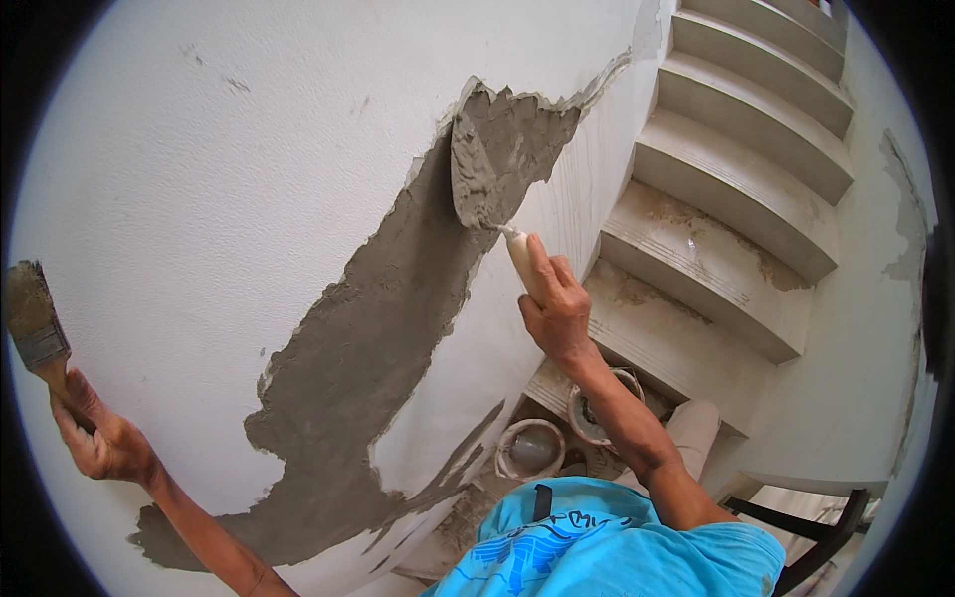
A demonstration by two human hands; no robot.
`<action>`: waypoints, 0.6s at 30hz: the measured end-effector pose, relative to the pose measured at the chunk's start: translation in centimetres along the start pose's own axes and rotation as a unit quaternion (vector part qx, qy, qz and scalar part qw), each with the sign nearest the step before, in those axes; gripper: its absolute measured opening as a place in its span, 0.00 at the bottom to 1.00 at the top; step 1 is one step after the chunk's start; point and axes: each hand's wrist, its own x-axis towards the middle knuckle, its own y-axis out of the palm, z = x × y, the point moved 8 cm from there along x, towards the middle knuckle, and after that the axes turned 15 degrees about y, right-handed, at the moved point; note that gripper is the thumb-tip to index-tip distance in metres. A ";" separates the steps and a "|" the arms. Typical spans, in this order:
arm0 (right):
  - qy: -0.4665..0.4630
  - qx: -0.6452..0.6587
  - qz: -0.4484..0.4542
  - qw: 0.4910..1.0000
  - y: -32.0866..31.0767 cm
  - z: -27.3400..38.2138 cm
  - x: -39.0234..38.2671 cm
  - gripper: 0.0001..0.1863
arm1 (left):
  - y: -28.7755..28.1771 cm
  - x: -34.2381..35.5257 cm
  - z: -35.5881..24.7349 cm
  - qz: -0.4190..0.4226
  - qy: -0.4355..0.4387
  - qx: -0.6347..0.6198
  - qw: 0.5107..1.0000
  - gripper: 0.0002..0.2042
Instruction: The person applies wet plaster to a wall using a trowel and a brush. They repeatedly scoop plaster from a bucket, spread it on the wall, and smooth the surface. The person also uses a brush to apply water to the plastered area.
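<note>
My right hand [559,303] is wrapped round the pale handle of a trowel [474,179]. The trowel's blade, coated with grey mortar, lies against the upper part of a long grey mortar patch [348,348] on the white wall [269,129]. This patch has ragged edges and runs from the upper middle down to the lower left. Off at the far left, my left hand [104,438] grips a paintbrush [40,323] by its wooden handle. The brush's bristles point up and look dirty with grey-brown stuff; they are apart from the mortar patch.
Stained concrete stairs [706,229] climb at the right, along the wall. Two buckets, a near one [530,450] with grey contents and another [597,413] partly behind my right arm, stand by my feet. A dark chair-like frame [831,532] is at the lower right.
</note>
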 end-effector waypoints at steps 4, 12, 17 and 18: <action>0.006 0.031 0.023 0.999 -2.1 -0.6 -0.1 0.44 | -0.2 0.5 -0.6 0.002 -0.012 0.006 1.000 0.16; -0.002 -0.018 -0.052 0.998 -0.9 -0.4 2.9 0.43 | 0.3 0.5 -1.0 -0.009 -0.017 -0.016 1.000 0.18; -0.057 -0.009 -0.020 0.998 -0.1 0.1 -1.3 0.45 | 0.0 0.7 -0.6 0.014 -0.004 0.008 1.000 0.19; -0.045 0.016 -0.003 0.999 -0.4 -0.2 -1.4 0.45 | -0.1 0.6 -0.5 0.009 -0.002 0.003 1.000 0.19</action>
